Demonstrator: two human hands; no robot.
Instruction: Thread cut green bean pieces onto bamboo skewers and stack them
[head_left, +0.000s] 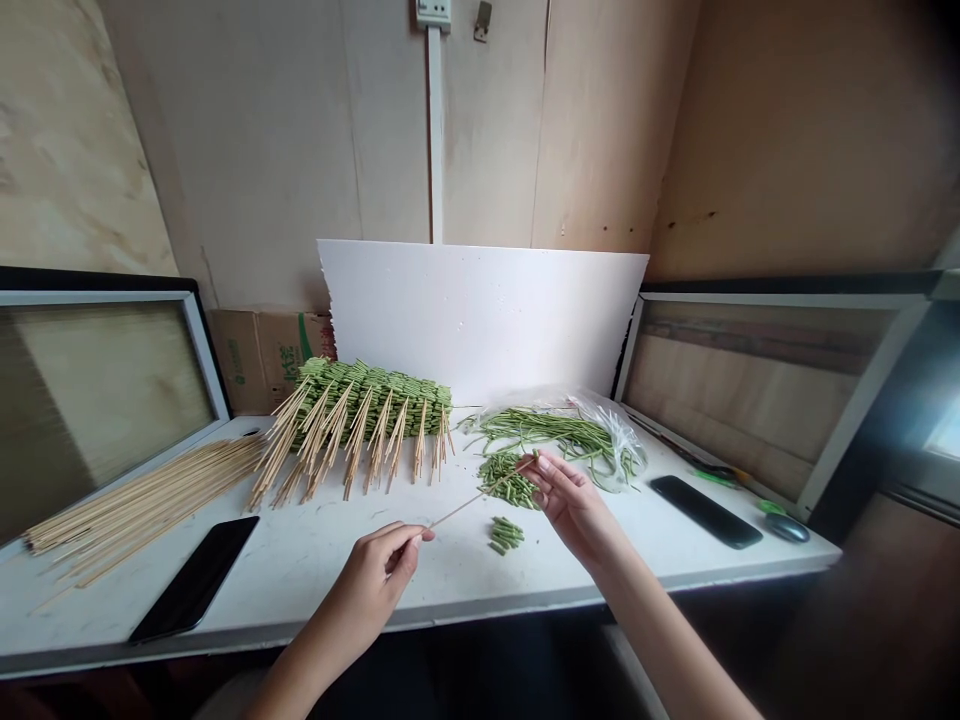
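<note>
A thin bamboo skewer [461, 511] slants up to the right between my two hands. My left hand [382, 570] pinches its lower end. Near the upper end, my right hand [564, 490] holds a short green stem piece [535, 454] between thumb and fingers, at the skewer's tip. Whether the piece is pierced, I cannot tell. Just behind the right hand lies a pile of cut green stems [504, 478], partly covered by the fingers. A smaller group of cut stems [506, 534] lies in front of it on the white table [450, 590].
At the left, a stack of filled skewers [375, 400] stands behind loose bare skewers [150, 490] and a black phone [196, 578]. Long green stems [551, 428] lie in a clear plastic bag [626, 440]. Another phone [705, 511] and a mouse [787, 527] are right. A white board [480, 310] stands behind.
</note>
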